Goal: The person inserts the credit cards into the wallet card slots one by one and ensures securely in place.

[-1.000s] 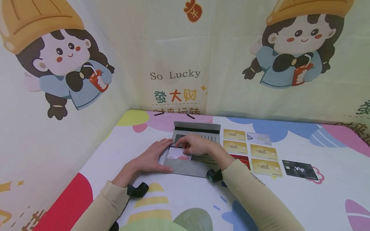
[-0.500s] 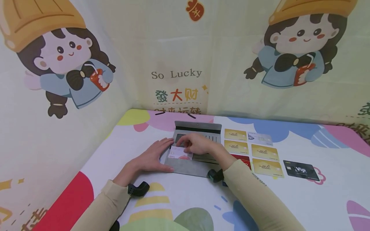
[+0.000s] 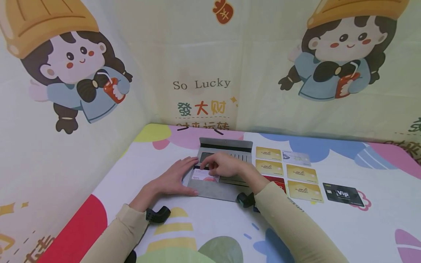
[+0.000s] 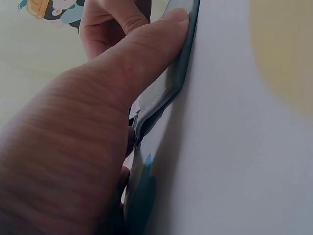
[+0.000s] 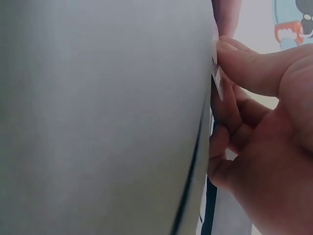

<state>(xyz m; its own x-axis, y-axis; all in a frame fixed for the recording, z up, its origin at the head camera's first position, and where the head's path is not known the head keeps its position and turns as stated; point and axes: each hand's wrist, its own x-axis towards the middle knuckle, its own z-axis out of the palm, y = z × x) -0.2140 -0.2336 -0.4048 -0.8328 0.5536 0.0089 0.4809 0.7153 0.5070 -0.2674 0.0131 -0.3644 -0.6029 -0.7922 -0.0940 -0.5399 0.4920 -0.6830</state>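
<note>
A grey wallet (image 3: 210, 190) lies unfolded on the table, its flap toward the back wall. A white card with pink print (image 3: 200, 174) sits in its left part, partly covered by my right hand. My right hand (image 3: 222, 164) pinches this card; in the right wrist view the thumb (image 5: 254, 68) lies against the card (image 5: 218, 81), with fingers on the other side. My left hand (image 3: 172, 179) rests along the wallet's left edge, fingers extended. In the left wrist view its thumb (image 4: 151, 46) presses on the wallet's edge (image 4: 161, 93).
Right of the wallet lie several gold cards (image 3: 302, 173), a silver card (image 3: 296, 158) and a red card (image 3: 279, 182), partly behind the right forearm. A black VIP card (image 3: 343, 194) lies farther right. A printed cloth wall (image 3: 256, 73) rises behind the table.
The white card has slid slightly toward me, and a dark strip now shows above it. The left hand keeps its place on the wallet. The head view has shifted a little.
</note>
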